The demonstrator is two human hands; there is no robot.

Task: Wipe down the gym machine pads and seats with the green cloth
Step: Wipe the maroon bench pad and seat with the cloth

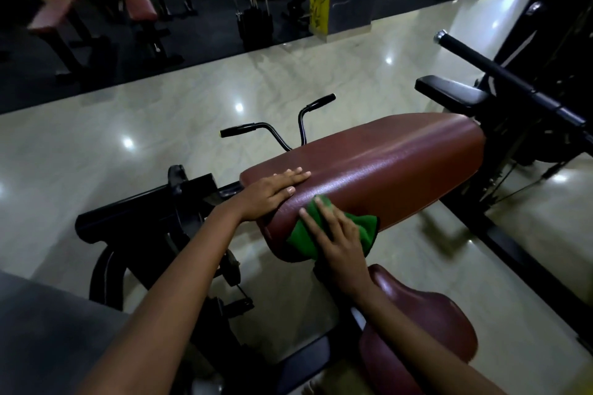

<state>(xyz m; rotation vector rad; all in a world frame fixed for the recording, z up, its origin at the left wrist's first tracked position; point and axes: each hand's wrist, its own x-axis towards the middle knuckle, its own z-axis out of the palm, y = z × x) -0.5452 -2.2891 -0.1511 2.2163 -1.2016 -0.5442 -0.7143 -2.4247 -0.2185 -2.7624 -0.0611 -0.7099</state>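
Note:
A long maroon arm pad slopes across the middle of the view. My left hand lies flat on its near left end, fingers together, holding nothing. My right hand presses the green cloth flat against the pad's near side face, fingers spread over the cloth. Below it, a smaller maroon seat sits at the bottom right, partly covered by my right forearm.
Black curl handles rise behind the pad. The black machine frame stands at left, a black bar and a black pad at right. Glossy pale floor surrounds the machine. More benches stand in the dark background.

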